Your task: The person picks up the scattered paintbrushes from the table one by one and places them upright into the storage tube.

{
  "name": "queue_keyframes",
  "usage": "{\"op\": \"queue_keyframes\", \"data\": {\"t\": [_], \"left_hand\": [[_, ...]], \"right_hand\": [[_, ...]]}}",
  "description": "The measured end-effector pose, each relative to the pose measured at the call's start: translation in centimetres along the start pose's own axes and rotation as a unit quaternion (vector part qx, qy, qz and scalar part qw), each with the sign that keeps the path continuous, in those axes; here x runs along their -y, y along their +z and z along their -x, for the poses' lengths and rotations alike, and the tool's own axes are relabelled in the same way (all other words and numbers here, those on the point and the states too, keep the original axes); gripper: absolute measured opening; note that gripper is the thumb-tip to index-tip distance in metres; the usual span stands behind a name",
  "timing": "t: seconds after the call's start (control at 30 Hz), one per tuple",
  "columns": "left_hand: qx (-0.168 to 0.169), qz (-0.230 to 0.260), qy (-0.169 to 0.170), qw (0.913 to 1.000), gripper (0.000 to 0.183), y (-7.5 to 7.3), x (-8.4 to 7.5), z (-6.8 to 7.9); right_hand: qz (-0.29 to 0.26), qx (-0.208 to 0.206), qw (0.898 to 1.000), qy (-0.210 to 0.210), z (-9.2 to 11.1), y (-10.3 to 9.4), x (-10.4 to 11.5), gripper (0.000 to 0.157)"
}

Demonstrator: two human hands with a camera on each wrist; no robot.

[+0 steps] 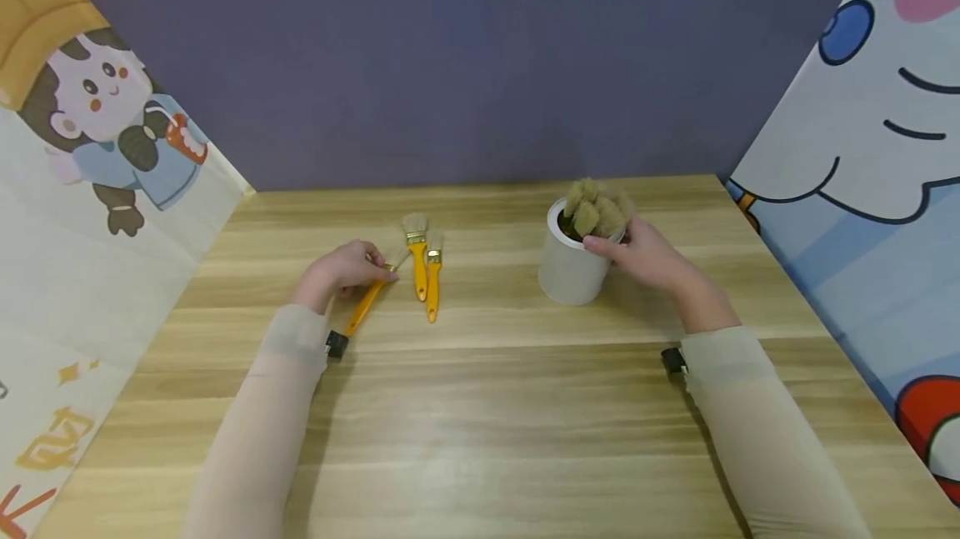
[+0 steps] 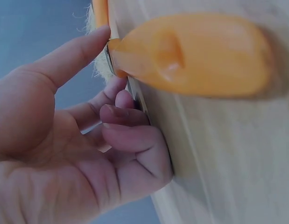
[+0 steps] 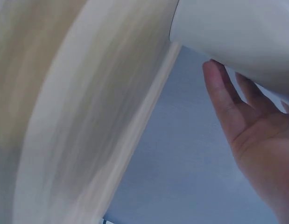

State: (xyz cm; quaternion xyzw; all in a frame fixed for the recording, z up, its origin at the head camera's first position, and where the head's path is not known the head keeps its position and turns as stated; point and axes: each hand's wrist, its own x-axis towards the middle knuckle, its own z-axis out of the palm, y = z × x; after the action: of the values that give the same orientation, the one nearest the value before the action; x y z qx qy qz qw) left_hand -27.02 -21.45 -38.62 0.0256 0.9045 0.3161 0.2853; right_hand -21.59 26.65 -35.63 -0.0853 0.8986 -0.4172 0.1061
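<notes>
My left hand point(image 1: 351, 266) pinches a paintbrush point(image 1: 363, 308) near its metal band. Its orange handle slants toward me, and the bulbous handle end point(image 2: 214, 53) looms large in the left wrist view. Just right of it lie a wide paintbrush point(image 1: 418, 260) and a narrower paintbrush point(image 1: 433, 281), bristles facing away from me. My right hand point(image 1: 651, 257) holds a white pot point(image 1: 572, 274) at its right side, thumb at the rim. Beige, fuzzy clumps point(image 1: 592, 210) stick up out of it; what they are I cannot tell. In the right wrist view, fingers point(image 3: 219, 88) lie along the pot's wall.
A wooden table point(image 1: 480, 422) spreads under everything. Behind it rises a dark blue-grey panel point(image 1: 465, 64). Cartoon-printed panels stand at the left point(image 1: 97, 131) and right point(image 1: 862, 156). Small black wrist cameras point(image 1: 337, 345) hang under both sleeves.
</notes>
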Motion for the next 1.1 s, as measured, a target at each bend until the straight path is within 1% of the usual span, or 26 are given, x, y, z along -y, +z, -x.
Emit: {"op": "queue_keyframes", "data": {"t": [0.1, 0.2, 0.3, 0.37, 0.43, 0.53, 0.57, 0.63, 0.73, 0.8, 0.9, 1.0, 1.1], "left_hand": [[-0.002, -0.007, -0.006, 1.0, 0.041, 0.2, 0.0, -0.1], [-0.01, -0.011, -0.003, 0.9999, 0.041, 0.3, -0.4, -0.1], [-0.016, -0.021, -0.003, 0.9996, 0.039, 0.4, -0.6, -0.2], [-0.015, -0.012, -0.007, 0.9998, 0.037, 0.4, -0.6, -0.1], [-0.013, 0.007, -0.005, 0.9999, 0.036, 0.2, -0.3, 0.1], [0.002, 0.067, 0.006, 0.9977, 0.036, -0.2, 0.3, 0.7], [0.005, 0.08, 0.013, 0.9967, 0.035, -0.4, 0.5, 0.9], [-0.004, 0.08, 0.032, 0.9962, 0.037, -0.5, 0.7, 1.3], [-0.036, 0.047, 0.054, 0.9968, 0.039, -0.8, 0.2, 2.1], [-0.063, 0.02, 0.07, 0.9954, 0.039, -1.1, -0.5, 2.7], [-0.088, 0.029, 0.092, 0.9914, 0.041, -1.8, -2.5, 3.6], [-0.125, 0.053, 0.128, 0.9824, 0.041, -2.5, -5.6, 4.7], [-0.164, 0.088, 0.174, 0.9671, 0.039, -2.7, -9.4, 5.9]], "right_hand": [[-0.001, -0.001, 1.0, -0.015, -0.1, 0.1, -0.3, 0.09], [-0.002, -0.01, 1.0, -0.025, 0.1, -0.1, -0.3, 0.089], [0.0, -0.015, 1.0, -0.023, 0.2, -0.4, -0.2, 0.088], [0.008, -0.017, 1.0, -0.022, 0.1, -0.5, -0.2, 0.089], [0.017, -0.02, 0.999, -0.023, 0.0, -0.5, -0.2, 0.09], [0.029, -0.028, 0.999, -0.03, -0.2, -0.3, -0.4, 0.09], [0.028, -0.029, 0.999, -0.034, -0.2, -0.2, -0.4, 0.089], [0.025, -0.033, 0.998, -0.042, -0.3, -0.2, -0.5, 0.089], [0.019, -0.037, 0.997, -0.062, -0.6, -0.2, -0.5, 0.09], [0.016, -0.036, 0.997, -0.067, -0.8, -0.3, -0.5, 0.092], [0.019, -0.032, 0.997, -0.063, -1.0, -0.4, -0.5, 0.095], [0.012, -0.025, 0.998, -0.056, -1.0, -0.5, -0.5, 0.097], [0.003, -0.023, 0.998, -0.056, -1.0, -0.6, -0.4, 0.098]]}}
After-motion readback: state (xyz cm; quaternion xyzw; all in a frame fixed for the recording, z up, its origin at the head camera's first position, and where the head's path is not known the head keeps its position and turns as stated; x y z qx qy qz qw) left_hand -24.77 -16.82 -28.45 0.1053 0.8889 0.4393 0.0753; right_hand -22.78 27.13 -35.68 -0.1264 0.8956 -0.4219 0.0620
